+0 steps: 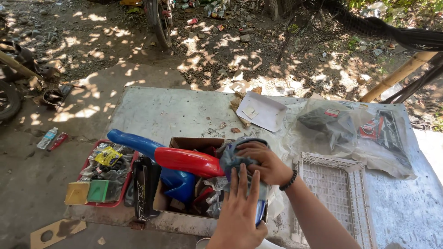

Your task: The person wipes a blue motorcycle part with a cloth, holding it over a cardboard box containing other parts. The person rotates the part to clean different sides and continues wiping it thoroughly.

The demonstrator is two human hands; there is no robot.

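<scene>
My left hand [240, 210] lies flat and my right hand [263, 163] grips the grey rag [230, 161] on the red-and-blue panel [184, 161] near the bench's front edge; pressing unevenly could tip it off the cardboard box [184, 144]

Outdoor repair yard: dirt ground [115, 50], motorbike wheel [161, 23], parts-strewn table [175, 110].

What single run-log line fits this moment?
left hand: flat on cloth | right hand: gripping cloth | below: red and blue panel over cardboard box | right: white crate
</scene>
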